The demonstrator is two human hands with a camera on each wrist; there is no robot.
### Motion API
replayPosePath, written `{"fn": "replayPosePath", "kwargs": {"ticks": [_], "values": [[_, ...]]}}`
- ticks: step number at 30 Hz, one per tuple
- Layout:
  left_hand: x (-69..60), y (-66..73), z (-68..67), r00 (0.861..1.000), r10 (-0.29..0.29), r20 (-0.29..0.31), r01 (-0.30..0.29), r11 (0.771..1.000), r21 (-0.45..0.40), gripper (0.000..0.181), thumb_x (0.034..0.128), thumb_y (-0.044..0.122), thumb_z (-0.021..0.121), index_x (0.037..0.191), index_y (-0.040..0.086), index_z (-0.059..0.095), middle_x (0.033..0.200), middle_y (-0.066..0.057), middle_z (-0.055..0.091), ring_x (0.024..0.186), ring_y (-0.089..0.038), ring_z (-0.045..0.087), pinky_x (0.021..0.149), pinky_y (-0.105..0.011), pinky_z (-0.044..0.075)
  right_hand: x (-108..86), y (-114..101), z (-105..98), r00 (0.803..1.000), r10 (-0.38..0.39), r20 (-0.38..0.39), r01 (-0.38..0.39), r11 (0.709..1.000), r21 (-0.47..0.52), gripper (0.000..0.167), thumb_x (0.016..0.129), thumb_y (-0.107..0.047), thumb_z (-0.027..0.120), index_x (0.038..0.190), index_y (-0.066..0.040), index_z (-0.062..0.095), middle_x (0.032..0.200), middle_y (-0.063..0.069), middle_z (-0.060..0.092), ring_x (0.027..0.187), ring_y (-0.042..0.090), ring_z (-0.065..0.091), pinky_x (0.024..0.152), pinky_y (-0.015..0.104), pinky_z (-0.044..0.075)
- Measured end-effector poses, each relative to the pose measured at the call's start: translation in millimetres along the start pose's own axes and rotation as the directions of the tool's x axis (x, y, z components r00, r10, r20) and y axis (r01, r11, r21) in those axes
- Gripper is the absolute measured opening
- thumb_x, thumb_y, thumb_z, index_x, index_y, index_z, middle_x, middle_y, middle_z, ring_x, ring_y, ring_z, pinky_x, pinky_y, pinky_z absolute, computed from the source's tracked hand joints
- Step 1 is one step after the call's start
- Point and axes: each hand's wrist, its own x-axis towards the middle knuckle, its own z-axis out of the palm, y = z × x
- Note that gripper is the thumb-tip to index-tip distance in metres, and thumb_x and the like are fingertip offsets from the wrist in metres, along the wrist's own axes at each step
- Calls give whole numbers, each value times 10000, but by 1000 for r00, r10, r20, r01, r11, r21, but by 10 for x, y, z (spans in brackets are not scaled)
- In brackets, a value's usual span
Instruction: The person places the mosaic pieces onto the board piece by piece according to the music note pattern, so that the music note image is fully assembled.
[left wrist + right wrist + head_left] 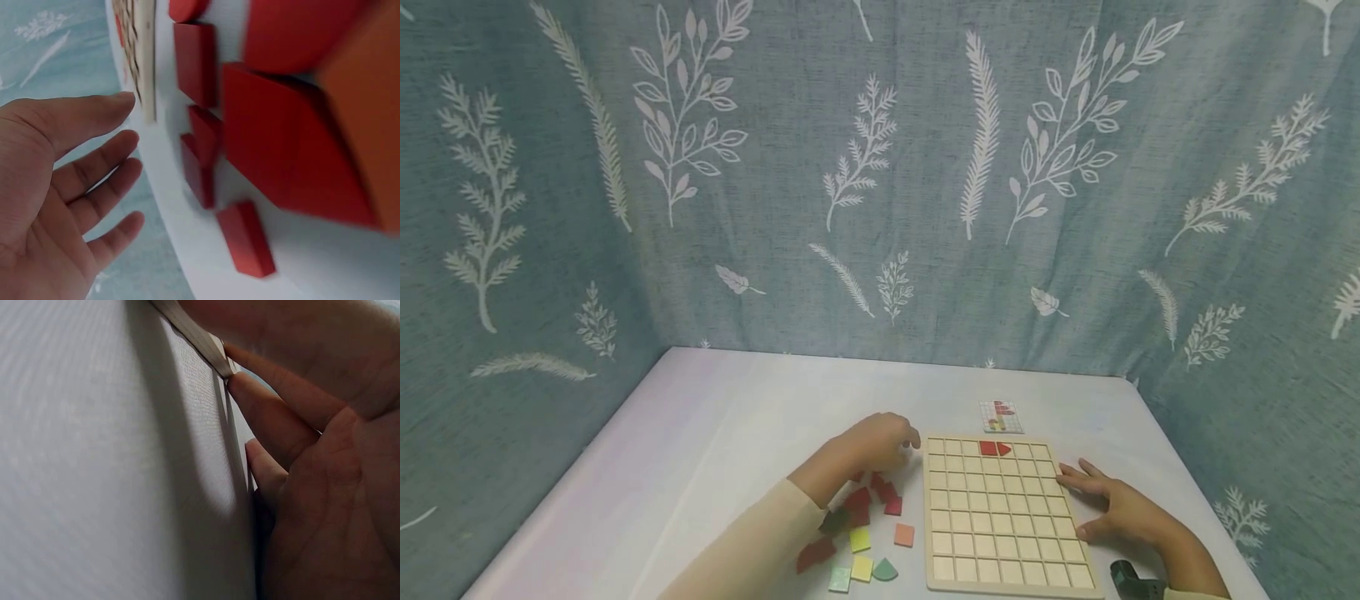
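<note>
A wooden grid board (pixel 976 525) lies on the table, with a red square tile (pixel 988 448) and a red pointed tile (pixel 1004 449) side by side in its top row. My left hand (pixel 880 440) hovers left of the board's upper corner. Its fingers (pixel 103 159) bend loosely with nothing between them in the left wrist view, near several loose red tiles (pixel 195 62). At the board's right side, my right hand (pixel 1116 504) rests with thumb and fingertips (pixel 244 384) touching the wooden edge (pixel 203 340).
Loose tiles lie left of the board: yellow squares (pixel 860 540), an orange square (pixel 904 535), a green quarter-round (pixel 885 570) and a light green square (pixel 839 579). A small pattern card (pixel 1002 417) lies behind the board. Leaf-patterned curtains (pixel 880 167) surround the white table (pixel 722 433).
</note>
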Motion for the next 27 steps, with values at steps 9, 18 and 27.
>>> {"fn": "replayPosePath", "kwargs": {"ticks": [9, 18, 27], "values": [[-112, -98, 75, 989, -145, -6, 146, 989, 12, 302, 811, 156, 752, 1107, 213, 734, 977, 77, 647, 817, -119, 548, 691, -274, 501, -13, 17, 0, 1000, -10, 0, 10, 1000, -3, 850, 631, -234, 866, 1383, -28, 527, 1525, 254, 269, 1368, 568, 76, 977, 750, 157], [-247, -187, 48, 983, -184, -8, 184, 983, 11, 285, 804, 240, 795, 1081, 206, 741, 937, 76, 655, 776, -101, 547, 658, -244, 499, 0, 16, 0, 1000, -19, -3, 19, 1000, 12, 856, 631, -235, 865, 1386, -25, 521, 1525, 235, 281, 1379, 549, 60, 992, 742, 126], [-298, -251, 77, 977, -212, 15, 212, 977, -26, 234, 819, 274, 791, 1038, 206, 744, 864, 92, 633, 741, -100, 556, 591, -212, 481, -3, 1, 14, 1000, -8, -13, 8, 1000, 4, 853, 609, -224, 866, 1375, -38, 540, 1517, 226, 304, 1386, 538, 64, 997, 738, 107]]}}
